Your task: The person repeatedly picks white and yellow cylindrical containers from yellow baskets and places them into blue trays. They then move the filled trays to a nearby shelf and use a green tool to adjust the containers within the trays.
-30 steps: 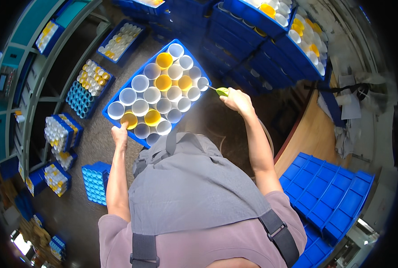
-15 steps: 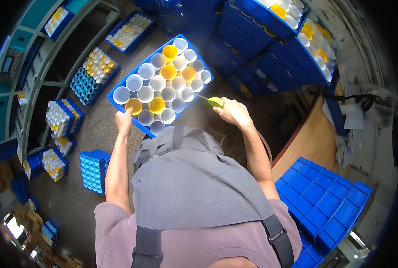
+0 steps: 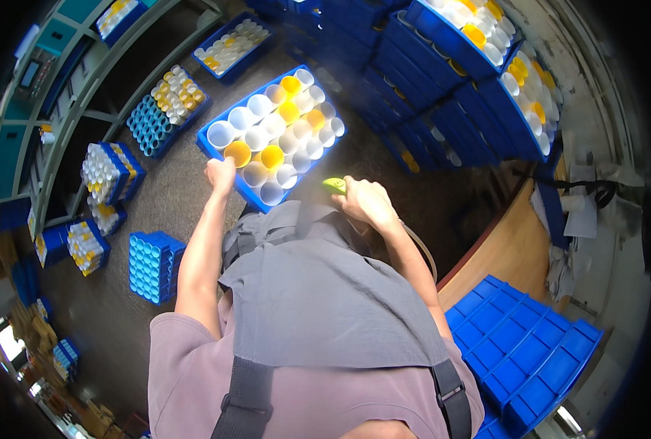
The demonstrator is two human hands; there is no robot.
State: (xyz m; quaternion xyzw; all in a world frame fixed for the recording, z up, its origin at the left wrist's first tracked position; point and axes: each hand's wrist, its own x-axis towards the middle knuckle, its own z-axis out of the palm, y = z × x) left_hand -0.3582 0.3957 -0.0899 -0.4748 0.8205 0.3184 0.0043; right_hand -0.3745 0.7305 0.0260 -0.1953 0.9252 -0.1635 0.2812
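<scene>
Left hand [image 3: 221, 175] grip clasps the blue tray [image 3: 212, 143] edge; right hand [image 3: 369, 203] grip grasps a green tool [image 3: 333, 185]. Stacked blue crates [image 3: 442, 110] crowd behind; shelving [image 3: 69, 110] stands left.

Storeroom or warehouse, metal shelving [image 3: 84, 110], stacked blue crates [image 3: 442, 95] of tubes

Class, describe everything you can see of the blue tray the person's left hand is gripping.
The blue tray looks like plastic, rectangular, set cornerwise in view. Rows of round tubes fill it, mostly white, several yellow. The left hand grips its near edge; the right hand, holding a small green tool, is just beside it.
</scene>
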